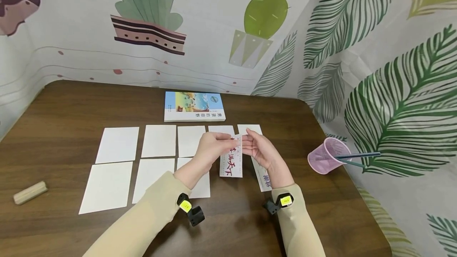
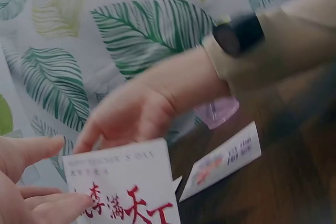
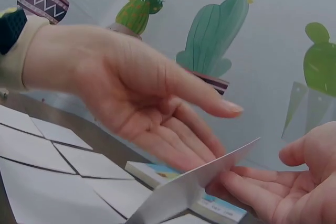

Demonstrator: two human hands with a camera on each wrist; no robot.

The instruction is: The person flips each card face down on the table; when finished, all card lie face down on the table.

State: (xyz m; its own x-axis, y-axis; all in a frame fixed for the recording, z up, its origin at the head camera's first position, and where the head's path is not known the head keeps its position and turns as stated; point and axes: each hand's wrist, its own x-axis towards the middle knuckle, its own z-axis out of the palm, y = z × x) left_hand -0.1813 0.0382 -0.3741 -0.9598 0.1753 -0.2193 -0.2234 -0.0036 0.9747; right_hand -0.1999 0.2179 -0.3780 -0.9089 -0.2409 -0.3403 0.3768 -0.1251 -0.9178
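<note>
Card (image 1: 231,162): large red characters "桃李满天下", partly covered by a hand.
Strip (image 1: 263,177): blue characters, too small to read.
Book (image 1: 194,106): cover title unreadable.

both arms wear plain beige long sleeves, each cuff carrying a black wrist-mounted camera unit with a yellow label, hands bare.

Upper centre of the counter (image 1: 71,102): a book (image 1: 194,106). Left edge: a wooden block (image 1: 30,192). Right: a tipped pink cup (image 1: 326,156) with pens (image 1: 357,156). Leaf-print curtain (image 1: 392,70) behind.
</note>
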